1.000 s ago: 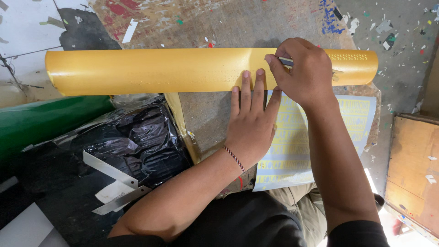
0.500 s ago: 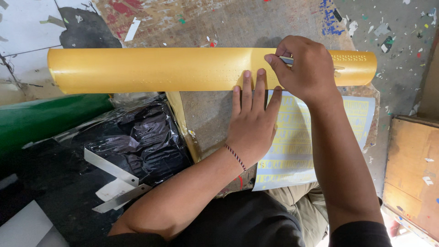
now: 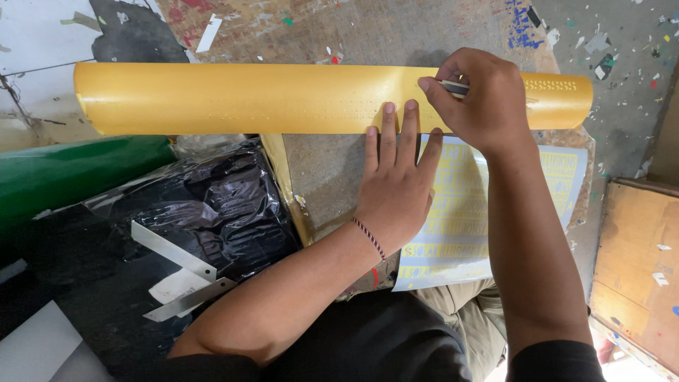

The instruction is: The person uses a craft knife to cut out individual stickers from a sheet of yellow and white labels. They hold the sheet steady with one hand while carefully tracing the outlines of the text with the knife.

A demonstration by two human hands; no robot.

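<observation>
A long yellow roll of sheet material (image 3: 233, 97) lies across a worn board in front of me. My left hand (image 3: 396, 184) rests flat below the roll, fingers spread, fingertips touching its lower edge, over a pale sheet with yellow cut shapes (image 3: 467, 212). My right hand (image 3: 481, 92) is closed on a thin pen-like tool (image 3: 453, 87) whose tip sits on the roll's upper surface, near rows of small cut marks.
A green roll (image 3: 64, 177) lies at left, beside a bundle wrapped in black plastic (image 3: 212, 212) with white strips (image 3: 177, 272) on it. A wooden box (image 3: 636, 262) stands at right. Paper scraps litter the grey floor (image 3: 622, 64).
</observation>
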